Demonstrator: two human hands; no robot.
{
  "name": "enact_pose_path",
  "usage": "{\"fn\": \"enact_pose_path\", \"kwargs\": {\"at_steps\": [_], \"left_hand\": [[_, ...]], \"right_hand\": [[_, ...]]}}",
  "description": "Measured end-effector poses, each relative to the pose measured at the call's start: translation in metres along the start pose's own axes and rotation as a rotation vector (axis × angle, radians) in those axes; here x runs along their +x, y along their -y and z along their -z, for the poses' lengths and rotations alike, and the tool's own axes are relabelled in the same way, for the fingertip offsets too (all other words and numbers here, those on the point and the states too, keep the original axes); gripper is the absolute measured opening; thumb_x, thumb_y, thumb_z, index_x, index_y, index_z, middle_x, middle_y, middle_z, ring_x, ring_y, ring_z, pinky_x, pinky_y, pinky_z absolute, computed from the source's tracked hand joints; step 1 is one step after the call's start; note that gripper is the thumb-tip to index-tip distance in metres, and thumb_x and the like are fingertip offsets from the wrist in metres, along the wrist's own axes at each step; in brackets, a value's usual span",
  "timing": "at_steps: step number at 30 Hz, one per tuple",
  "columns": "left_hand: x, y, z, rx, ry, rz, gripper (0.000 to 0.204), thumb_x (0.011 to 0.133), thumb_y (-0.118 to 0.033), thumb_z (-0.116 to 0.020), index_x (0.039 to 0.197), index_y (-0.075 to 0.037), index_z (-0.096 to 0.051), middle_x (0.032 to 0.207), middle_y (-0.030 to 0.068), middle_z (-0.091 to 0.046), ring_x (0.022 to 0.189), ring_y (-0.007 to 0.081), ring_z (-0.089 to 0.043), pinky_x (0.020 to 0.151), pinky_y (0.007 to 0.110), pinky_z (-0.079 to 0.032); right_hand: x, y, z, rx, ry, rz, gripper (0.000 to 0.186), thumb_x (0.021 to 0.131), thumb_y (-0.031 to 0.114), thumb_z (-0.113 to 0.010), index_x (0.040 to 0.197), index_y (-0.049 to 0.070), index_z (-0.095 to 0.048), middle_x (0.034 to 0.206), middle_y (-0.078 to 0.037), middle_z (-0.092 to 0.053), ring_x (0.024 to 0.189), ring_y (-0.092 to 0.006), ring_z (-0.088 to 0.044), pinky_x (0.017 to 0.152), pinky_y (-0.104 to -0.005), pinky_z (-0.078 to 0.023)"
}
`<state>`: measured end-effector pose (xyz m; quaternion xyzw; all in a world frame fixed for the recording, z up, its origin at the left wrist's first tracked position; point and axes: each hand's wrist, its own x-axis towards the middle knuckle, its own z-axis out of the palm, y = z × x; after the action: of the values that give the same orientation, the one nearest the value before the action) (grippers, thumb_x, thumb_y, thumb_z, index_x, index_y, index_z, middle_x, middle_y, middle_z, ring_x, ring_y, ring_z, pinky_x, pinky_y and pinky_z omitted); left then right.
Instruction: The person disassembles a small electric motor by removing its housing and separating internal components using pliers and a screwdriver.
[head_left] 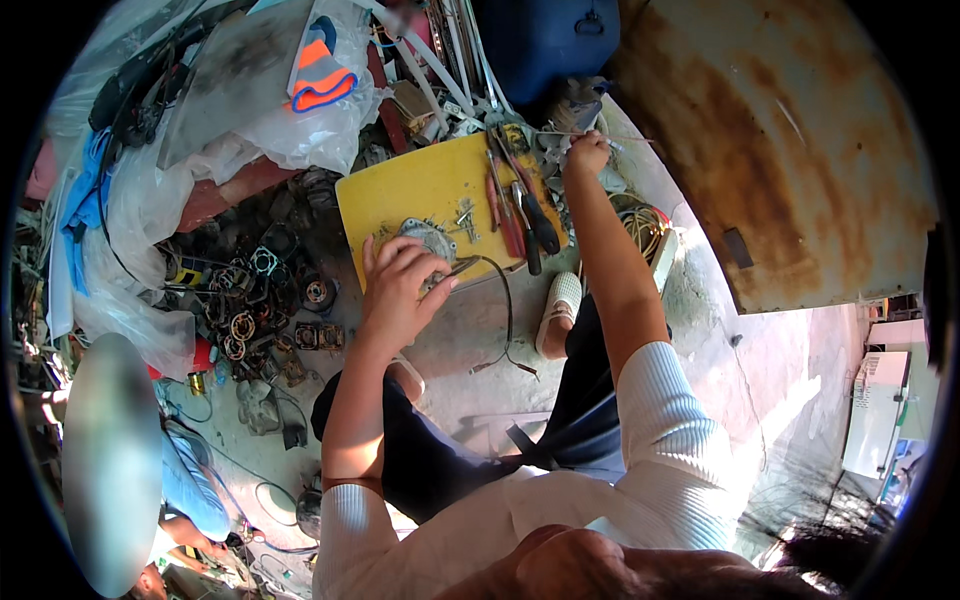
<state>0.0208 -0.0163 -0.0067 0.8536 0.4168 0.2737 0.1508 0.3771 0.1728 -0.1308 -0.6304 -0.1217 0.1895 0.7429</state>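
My left hand curves over a round grey metal housing on a yellow board, its fingers gripping the edge. From the housing a dark cable hangs over the board's near edge, its ends split. My right hand is closed beyond the board's right side, with a thin, light rod or wire sticking out of it. Small screws lie loose beside the housing. Pliers and black-handled screwdrivers rest along the board's right side.
Left of the board is a heap of dirty metal parts and coils. Clear plastic sheeting covers things behind it. A rusty metal sheet stands at right, a blue container at the back. Another person's arm shows lower left.
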Motion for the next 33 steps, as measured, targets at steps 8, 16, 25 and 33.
{"fn": "enact_pose_path", "kwargs": {"at_steps": [8, 16, 25, 33], "left_hand": [[0.003, -0.006, 0.002, 0.014, -0.005, -0.03, 0.019, 0.082, -0.026, -0.077, 0.087, -0.01, -0.067, 0.1, 0.0025, -0.068, 0.117, 0.0267, -0.054, 0.112, 0.053, -0.023], [-0.001, -0.001, 0.0, 0.041, -0.005, -0.002, 0.016, 0.083, -0.025, -0.076, 0.086, -0.012, -0.067, 0.1, -0.0006, -0.068, 0.118, 0.0256, -0.054, 0.112, 0.055, -0.024], [0.006, -0.009, 0.001, 0.029, 0.009, -0.025, 0.015, 0.082, -0.024, -0.077, 0.086, -0.013, -0.067, 0.099, -0.0019, -0.067, 0.119, 0.026, -0.053, 0.112, 0.058, -0.023], [0.021, -0.014, -0.009, -0.026, 0.045, -0.074, 0.014, 0.082, -0.023, -0.077, 0.086, -0.013, -0.068, 0.101, -0.0026, -0.067, 0.12, 0.0257, -0.052, 0.113, 0.058, -0.021]], "right_hand": [[0.049, -0.14, 0.142, -0.77, 0.064, 0.014, 0.027, 0.098, 0.026, -0.055, 0.099, -0.001, -0.062, 0.085, -0.016, -0.071, 0.069, -0.0277, -0.067, 0.062, -0.0402, -0.051], [-0.14, -0.366, 0.289, -0.796, 0.282, -0.36, 0.012, 0.098, 0.015, -0.051, 0.099, 0.004, -0.05, 0.075, -0.012, -0.057, 0.059, -0.0286, -0.054, 0.053, -0.0426, -0.043], [-0.274, -0.34, 0.291, -0.823, 0.763, -0.362, 0.026, 0.091, 0.023, -0.054, 0.113, 0.008, -0.055, 0.098, -0.023, -0.069, 0.093, -0.0457, -0.066, 0.08, -0.0542, -0.052], [-0.157, -0.331, 0.232, -1.324, 0.754, -0.122, 0.024, 0.092, 0.028, -0.057, 0.101, 0.011, -0.071, 0.098, -0.02, -0.072, 0.094, -0.0394, -0.069, 0.081, -0.0474, -0.055]]}}
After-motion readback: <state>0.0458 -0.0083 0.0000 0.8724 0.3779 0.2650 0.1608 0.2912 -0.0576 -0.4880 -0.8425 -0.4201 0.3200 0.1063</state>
